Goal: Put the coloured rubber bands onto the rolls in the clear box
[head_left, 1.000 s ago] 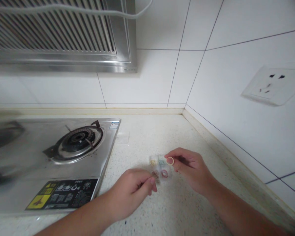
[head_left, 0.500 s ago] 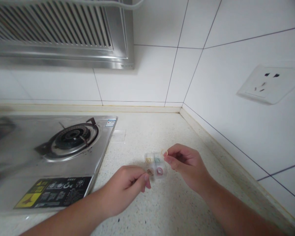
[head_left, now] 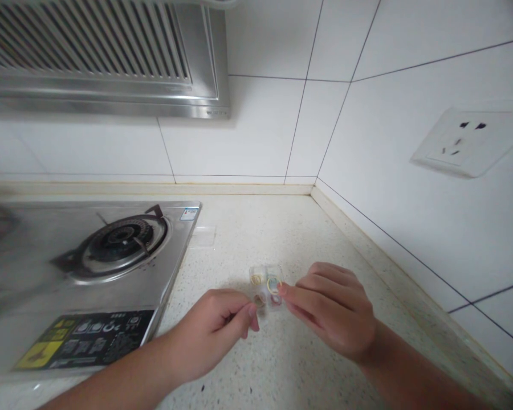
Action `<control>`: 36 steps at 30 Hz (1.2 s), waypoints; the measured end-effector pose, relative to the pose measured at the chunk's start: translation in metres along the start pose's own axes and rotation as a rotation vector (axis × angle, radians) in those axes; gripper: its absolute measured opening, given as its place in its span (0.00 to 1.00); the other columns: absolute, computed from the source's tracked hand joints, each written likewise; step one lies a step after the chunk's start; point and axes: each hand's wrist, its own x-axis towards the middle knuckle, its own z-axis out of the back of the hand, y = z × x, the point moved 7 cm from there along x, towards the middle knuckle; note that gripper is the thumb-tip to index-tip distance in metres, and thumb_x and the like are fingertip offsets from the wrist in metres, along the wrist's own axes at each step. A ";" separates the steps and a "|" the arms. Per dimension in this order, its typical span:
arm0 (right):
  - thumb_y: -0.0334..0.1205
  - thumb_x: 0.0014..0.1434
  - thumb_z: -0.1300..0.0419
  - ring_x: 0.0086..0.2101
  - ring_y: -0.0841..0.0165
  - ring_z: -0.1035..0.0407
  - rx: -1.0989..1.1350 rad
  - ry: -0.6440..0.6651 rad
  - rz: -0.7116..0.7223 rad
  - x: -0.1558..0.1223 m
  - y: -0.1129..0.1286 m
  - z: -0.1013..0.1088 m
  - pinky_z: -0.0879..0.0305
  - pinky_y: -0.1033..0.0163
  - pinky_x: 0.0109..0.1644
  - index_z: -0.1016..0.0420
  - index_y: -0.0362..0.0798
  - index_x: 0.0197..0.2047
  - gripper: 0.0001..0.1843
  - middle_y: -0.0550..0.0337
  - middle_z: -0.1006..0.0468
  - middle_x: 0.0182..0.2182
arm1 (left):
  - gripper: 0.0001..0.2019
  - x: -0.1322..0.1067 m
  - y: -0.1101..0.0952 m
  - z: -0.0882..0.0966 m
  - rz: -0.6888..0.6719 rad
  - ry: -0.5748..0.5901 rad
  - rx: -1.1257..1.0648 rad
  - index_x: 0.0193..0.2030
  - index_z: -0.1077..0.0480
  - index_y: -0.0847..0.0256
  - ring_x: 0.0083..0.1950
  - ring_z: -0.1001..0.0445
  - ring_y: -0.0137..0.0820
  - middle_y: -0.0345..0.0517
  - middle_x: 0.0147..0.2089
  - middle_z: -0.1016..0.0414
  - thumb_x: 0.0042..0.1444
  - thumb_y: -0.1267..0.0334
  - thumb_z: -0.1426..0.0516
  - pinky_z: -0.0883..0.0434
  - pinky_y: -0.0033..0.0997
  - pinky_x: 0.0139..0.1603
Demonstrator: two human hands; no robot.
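A small clear plastic box (head_left: 277, 270) with compartments lies on the counter, holding thin rubber bands sorted by colour. Yellow bands (head_left: 255, 279) show at its back left, brown bands (head_left: 260, 299) at the front left and red bands (head_left: 276, 299) at the front right, partly covered. My right hand (head_left: 333, 304) pinches a pale yellow rubber band (head_left: 274, 285) at its fingertips, just over the right side of the box. Beside the box's front left corner, my left hand (head_left: 220, 330) is closed with thumb against fingers; what it grips, if anything, is hidden.
A clear flat plastic piece (head_left: 203, 236) lies beside the gas stove (head_left: 177, 250) on the left. Above hangs a steel range hood (head_left: 216, 105). Tiled walls meet behind the counter (head_left: 260, 222), with a socket (head_left: 461, 142) on the right wall.
My right hand has turned palm-down and brought the yellow rubber band left and lower, over the box. My left hand has stayed nearly in place. The whole view has shifted slightly.
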 end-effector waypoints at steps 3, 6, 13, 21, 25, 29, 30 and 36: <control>0.27 0.56 0.36 0.25 0.71 0.37 -0.015 0.018 0.037 0.001 0.006 0.001 0.42 0.61 0.29 0.27 0.50 0.49 0.17 0.62 0.23 0.26 | 0.21 0.000 -0.001 0.000 -0.007 0.002 0.000 0.32 0.25 0.62 0.30 0.31 0.26 0.41 0.26 0.29 0.68 0.56 0.54 0.37 0.25 0.33; 0.27 0.55 0.35 0.26 0.71 0.35 0.100 -0.032 -0.038 0.004 0.003 0.002 0.38 0.62 0.30 0.27 0.49 0.46 0.15 0.61 0.23 0.27 | 0.21 -0.001 -0.001 0.001 -0.007 -0.002 0.001 0.32 0.25 0.62 0.30 0.31 0.26 0.41 0.26 0.29 0.68 0.56 0.53 0.37 0.26 0.34; 0.35 0.58 0.37 0.24 0.73 0.35 0.485 -0.257 -0.676 -0.014 -0.042 -0.012 0.38 0.67 0.25 0.26 0.49 0.35 0.01 0.62 0.27 0.24 | 0.21 -0.001 0.001 0.000 0.015 -0.002 0.023 0.31 0.25 0.63 0.29 0.32 0.26 0.41 0.25 0.30 0.68 0.56 0.53 0.38 0.26 0.32; 0.44 0.60 0.37 0.23 0.75 0.37 0.656 -0.272 -0.915 -0.024 -0.063 -0.027 0.41 0.69 0.25 0.25 0.47 0.35 0.08 0.63 0.27 0.24 | 0.21 0.000 0.001 0.000 0.013 0.006 0.010 0.31 0.25 0.63 0.29 0.32 0.25 0.40 0.25 0.30 0.68 0.56 0.53 0.38 0.25 0.32; 0.44 0.60 0.39 0.26 0.72 0.35 0.523 -0.071 -0.897 -0.024 -0.063 -0.042 0.40 0.66 0.28 0.25 0.47 0.35 0.09 0.61 0.26 0.25 | 0.21 0.000 0.000 0.000 0.011 0.007 0.014 0.31 0.25 0.63 0.29 0.31 0.25 0.40 0.25 0.30 0.68 0.57 0.53 0.37 0.25 0.33; 0.40 0.58 0.39 0.26 0.71 0.35 0.243 0.148 -0.824 -0.023 -0.064 -0.056 0.41 0.64 0.32 0.22 0.49 0.35 0.05 0.62 0.27 0.24 | 0.20 0.000 0.001 0.000 0.017 0.002 0.016 0.31 0.25 0.63 0.29 0.31 0.25 0.40 0.25 0.30 0.68 0.57 0.53 0.37 0.25 0.32; 0.39 0.58 0.38 0.27 0.70 0.35 0.197 0.186 -0.798 -0.022 -0.063 -0.058 0.41 0.63 0.34 0.21 0.49 0.35 0.05 0.62 0.26 0.24 | 0.20 0.000 0.001 0.000 0.018 0.001 0.017 0.31 0.25 0.63 0.29 0.31 0.25 0.40 0.25 0.30 0.68 0.57 0.53 0.38 0.25 0.32; 0.41 0.57 0.37 0.29 0.69 0.33 0.113 0.302 -0.780 -0.022 -0.063 -0.067 0.42 0.63 0.35 0.19 0.52 0.35 0.05 0.62 0.24 0.24 | 0.21 0.001 0.002 -0.001 0.018 -0.013 0.012 0.31 0.25 0.63 0.29 0.32 0.26 0.41 0.25 0.30 0.67 0.57 0.53 0.38 0.25 0.32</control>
